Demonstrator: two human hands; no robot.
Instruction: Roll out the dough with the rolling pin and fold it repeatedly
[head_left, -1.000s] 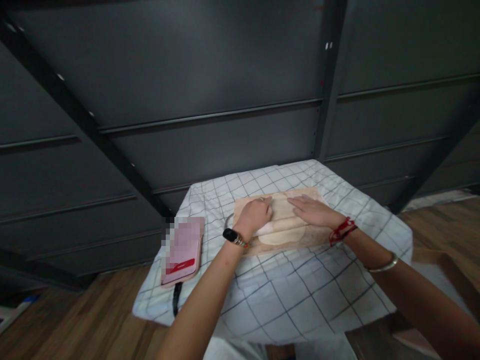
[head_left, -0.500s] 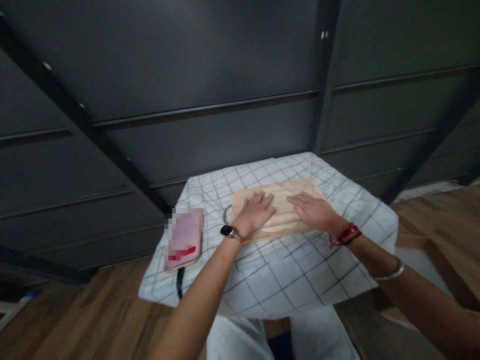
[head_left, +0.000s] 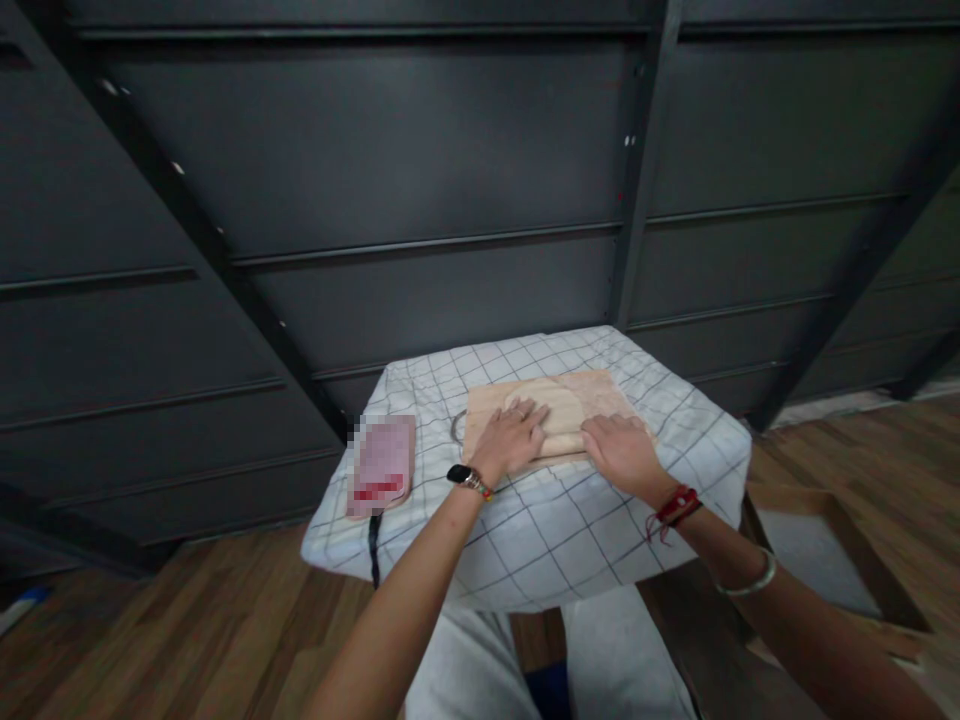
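A pale rolling pin [head_left: 562, 444] lies crosswise along the near edge of a flat, rounded sheet of dough [head_left: 562, 403]. Both rest on a light wooden board [head_left: 484, 397]. My left hand [head_left: 514, 437] lies over the left end of the pin, its fingers spread and pointing forward. My right hand [head_left: 619, 450] presses down on the right end, palm down, fingers stretched over the pin. Neither hand is wrapped round it. The pin's two ends are hidden beneath my hands.
A white checked cloth [head_left: 555, 540] covers the small table. A pink phone-like object [head_left: 384, 460], partly pixelated, lies left of the board. A grey ring [head_left: 457, 427] shows at the board's left edge. Dark panels [head_left: 420, 150] stand behind; an open box [head_left: 825, 550] sits at lower right.
Both hands and the rolling pin have come back toward me across the board, uncovering more of the dough sheet. The head view has shifted slightly, with the panels sitting lower.
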